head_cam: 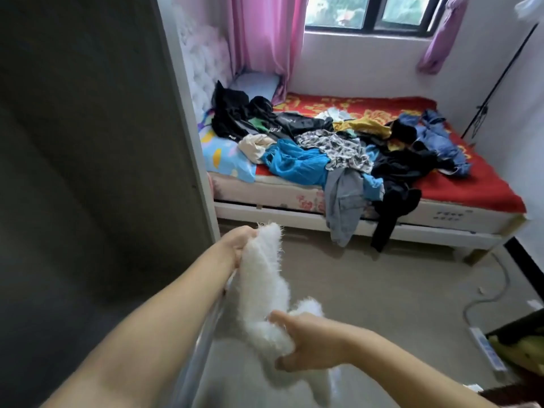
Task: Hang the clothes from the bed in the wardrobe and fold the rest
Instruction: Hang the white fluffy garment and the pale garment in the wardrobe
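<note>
A white fluffy garment (263,278) stretches between both hands above the floor. My left hand (240,240) grips its upper end, close to the grey wardrobe side (88,172). My right hand (306,340) grips its lower part, fingers curled round the fur. A pale hanger-like piece (206,328) runs under my left forearm, partly hidden. On the bed (471,187) lies a heap of clothes: black pieces (235,116), a blue garment (294,163), a patterned top (341,148), jeans (435,136), and a grey piece (344,204) hanging over the edge.
The wardrobe fills the left of the view. Pink curtains (265,39) and a window (368,13) stand behind the bed. A power strip (485,348) with its cable lies on the floor at right, near a dark box (518,346). A thin black stand (497,81) leans on the right wall.
</note>
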The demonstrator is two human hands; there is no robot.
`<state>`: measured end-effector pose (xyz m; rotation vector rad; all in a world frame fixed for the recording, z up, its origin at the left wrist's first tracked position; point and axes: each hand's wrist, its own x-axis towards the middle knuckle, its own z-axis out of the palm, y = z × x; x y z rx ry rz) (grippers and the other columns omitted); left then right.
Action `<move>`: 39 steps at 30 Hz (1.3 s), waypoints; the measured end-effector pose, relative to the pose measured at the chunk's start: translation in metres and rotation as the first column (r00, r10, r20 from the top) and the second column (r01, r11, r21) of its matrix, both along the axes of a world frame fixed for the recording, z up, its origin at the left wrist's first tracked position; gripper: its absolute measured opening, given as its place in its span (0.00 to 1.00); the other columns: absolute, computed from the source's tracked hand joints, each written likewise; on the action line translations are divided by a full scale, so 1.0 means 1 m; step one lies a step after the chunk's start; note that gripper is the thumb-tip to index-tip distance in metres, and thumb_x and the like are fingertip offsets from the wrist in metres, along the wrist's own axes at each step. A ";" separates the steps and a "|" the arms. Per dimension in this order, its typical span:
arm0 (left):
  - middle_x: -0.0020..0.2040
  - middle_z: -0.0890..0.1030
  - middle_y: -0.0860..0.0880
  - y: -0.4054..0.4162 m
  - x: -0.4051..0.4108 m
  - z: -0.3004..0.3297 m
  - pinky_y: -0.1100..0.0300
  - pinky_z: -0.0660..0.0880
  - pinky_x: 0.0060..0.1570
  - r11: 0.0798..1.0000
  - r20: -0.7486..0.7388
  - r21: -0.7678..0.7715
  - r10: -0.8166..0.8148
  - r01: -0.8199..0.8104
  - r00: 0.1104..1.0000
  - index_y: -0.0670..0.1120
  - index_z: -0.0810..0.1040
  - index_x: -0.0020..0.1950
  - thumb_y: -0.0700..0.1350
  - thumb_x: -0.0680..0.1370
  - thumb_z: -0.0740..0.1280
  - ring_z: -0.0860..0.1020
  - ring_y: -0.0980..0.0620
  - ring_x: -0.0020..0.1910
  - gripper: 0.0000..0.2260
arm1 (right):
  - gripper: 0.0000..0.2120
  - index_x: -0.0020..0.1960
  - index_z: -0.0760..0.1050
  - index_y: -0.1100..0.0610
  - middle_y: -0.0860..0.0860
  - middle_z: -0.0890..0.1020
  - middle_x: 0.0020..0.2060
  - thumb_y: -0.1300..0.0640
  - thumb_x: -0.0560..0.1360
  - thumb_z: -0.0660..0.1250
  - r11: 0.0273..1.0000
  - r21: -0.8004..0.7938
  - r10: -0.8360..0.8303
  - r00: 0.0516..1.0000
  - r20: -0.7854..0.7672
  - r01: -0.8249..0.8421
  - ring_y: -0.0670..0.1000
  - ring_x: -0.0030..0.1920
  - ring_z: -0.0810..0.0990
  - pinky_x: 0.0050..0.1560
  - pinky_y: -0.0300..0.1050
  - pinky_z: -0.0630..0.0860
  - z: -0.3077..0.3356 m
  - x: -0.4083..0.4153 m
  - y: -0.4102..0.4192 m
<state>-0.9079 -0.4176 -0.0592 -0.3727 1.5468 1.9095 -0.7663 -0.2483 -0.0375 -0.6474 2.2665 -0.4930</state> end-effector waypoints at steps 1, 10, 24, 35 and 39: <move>0.22 0.73 0.47 0.001 0.003 0.018 0.67 0.69 0.17 1.000 -0.030 0.010 -0.024 0.024 0.999 0.38 0.72 0.33 0.30 0.78 0.50 0.72 0.53 0.18 0.18 | 0.28 0.69 0.62 0.49 0.51 0.75 0.51 0.48 0.73 0.69 1.000 -0.001 -0.001 0.999 0.037 0.001 0.52 0.48 0.75 0.46 0.43 0.71 -0.009 -0.004 -0.001; 0.33 0.82 0.44 -0.043 0.024 0.128 0.63 0.77 0.32 0.982 -0.359 -0.026 -0.185 0.188 0.915 0.42 0.86 0.38 0.32 0.69 0.58 0.79 0.51 0.30 0.17 | 0.24 0.71 0.66 0.53 0.54 0.74 0.63 0.51 0.77 0.66 0.815 -0.208 -0.580 0.749 -0.320 0.541 0.51 0.57 0.75 0.51 0.38 0.71 0.013 -0.130 0.046; 0.29 0.75 0.43 -0.133 0.034 0.192 0.63 0.70 0.26 0.882 -0.519 -0.187 0.284 -0.432 0.806 0.44 0.86 0.38 0.34 0.72 0.51 0.72 0.50 0.26 0.22 | 0.12 0.43 0.78 0.58 0.49 0.79 0.32 0.58 0.81 0.59 0.597 -0.759 -0.329 0.942 0.061 0.258 0.45 0.35 0.75 0.40 0.42 0.73 0.080 -0.209 -0.071; 0.37 0.80 0.52 -0.087 0.074 0.163 0.61 0.75 0.41 0.681 -0.490 -0.489 0.304 -0.546 0.817 0.51 0.80 0.43 0.66 0.78 0.50 0.78 0.57 0.37 0.25 | 0.12 0.38 0.77 0.57 0.53 0.76 0.31 0.60 0.77 0.58 0.607 -0.788 -0.038 0.995 0.096 0.099 0.50 0.34 0.74 0.34 0.43 0.70 0.176 -0.192 -0.134; 0.51 0.82 0.49 -0.083 0.078 0.155 0.50 0.78 0.52 0.654 -0.403 -0.582 0.284 -0.483 0.870 0.51 0.76 0.54 0.68 0.75 0.58 0.80 0.49 0.53 0.22 | 0.14 0.37 0.75 0.58 0.53 0.75 0.28 0.63 0.77 0.56 0.620 -0.779 0.032 0.988 0.150 0.098 0.49 0.28 0.73 0.29 0.41 0.68 0.164 -0.183 -0.153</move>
